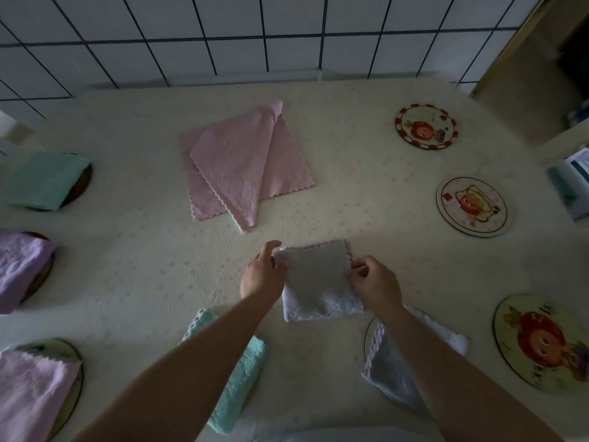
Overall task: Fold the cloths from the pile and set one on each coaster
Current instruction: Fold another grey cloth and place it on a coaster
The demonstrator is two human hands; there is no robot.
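A pale lilac-white cloth [318, 282] lies folded into a small square at the table's near middle. My left hand [263, 275] pinches its left edge and my right hand [376, 282] pinches its right edge. Farther back lies the pile of pink cloths [245, 161], loosely spread. Three round picture coasters [426, 126] [471, 206] [541, 341] on the right hold nothing. On the left, coasters carry a green cloth [41, 180], a lilac cloth [19, 269] and a pink-lilac cloth [32, 390]. Near me, a green cloth [242, 378] and a white cloth [392, 368] lie folded, the white one on a coaster.
The table wears a cream patterned cover [143, 266] and stands against a white tiled wall [255, 33]. White and blue objects [573, 183] sit at the table's right edge. A doorway opening [541, 59] shows at the upper right.
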